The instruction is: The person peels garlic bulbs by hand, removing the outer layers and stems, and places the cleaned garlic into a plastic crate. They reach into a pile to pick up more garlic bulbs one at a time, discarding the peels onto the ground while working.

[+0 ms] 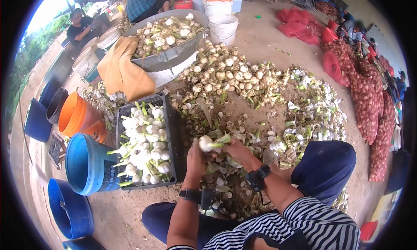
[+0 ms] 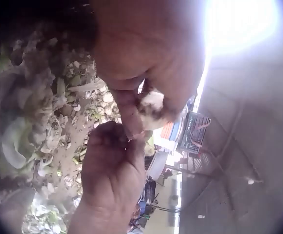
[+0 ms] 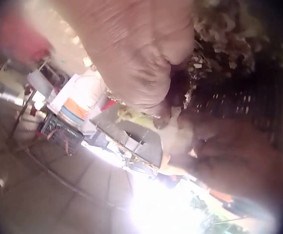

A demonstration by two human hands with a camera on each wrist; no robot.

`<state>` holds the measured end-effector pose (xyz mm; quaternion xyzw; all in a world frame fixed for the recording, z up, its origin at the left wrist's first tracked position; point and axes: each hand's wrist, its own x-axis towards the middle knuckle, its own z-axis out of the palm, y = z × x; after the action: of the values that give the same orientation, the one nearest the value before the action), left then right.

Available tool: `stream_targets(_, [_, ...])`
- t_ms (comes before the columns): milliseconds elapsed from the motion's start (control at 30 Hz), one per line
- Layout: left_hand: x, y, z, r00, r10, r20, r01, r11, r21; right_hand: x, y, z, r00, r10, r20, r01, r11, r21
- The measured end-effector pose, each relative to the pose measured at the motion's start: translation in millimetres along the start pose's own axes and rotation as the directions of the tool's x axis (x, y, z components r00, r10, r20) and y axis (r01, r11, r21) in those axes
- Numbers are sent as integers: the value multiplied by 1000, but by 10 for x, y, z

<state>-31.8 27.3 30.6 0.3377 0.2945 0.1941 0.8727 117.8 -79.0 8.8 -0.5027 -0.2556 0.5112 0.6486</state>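
Observation:
A white garlic bulb with a green stem is gripped by the left hand, above a layer of peeled skins. The right hand pinches its stem from the other side. In the left wrist view the bulb sits between the fingers of the left hand, and the right hand meets it from below. The right wrist view shows the right hand at the stem and the left hand around the bulb, partly blurred.
A black crate of cleaned garlic stands to the left, beside blue and orange buckets. Unpeeled bulbs lie piled ahead, near a large basin. Red net sacks line the right; other people sit farther back.

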Motion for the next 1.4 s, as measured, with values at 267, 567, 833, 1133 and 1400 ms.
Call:
stream_targets(267, [-42, 7, 192, 704, 665, 251, -333, -3, 943, 80, -62, -26, 994, -82, -67, 39, 870, -491])
stream_targets(567, [5, 59, 140, 951, 226, -209, -252, 962, -109, 136, -178, -79, 951, -108, 290, 303, 133, -944])
stream_targets(833, [195, -132, -225, 905, 170, -390, -216, 973, -76, 430, -191, -359, 996, -52, -70, 76, 913, 401])
stream_targets(1133, [160, 45, -130, 801, 374, -467, -321, 928, 192, 413, -158, -218, 990, -96, 103, 138, 534, -834])
stream_targets(1400, [254, 37, -20, 829, 388, -402, -326, 920, 217, 537, -128, 131, 836, -524, 164, 394, 365, -844])
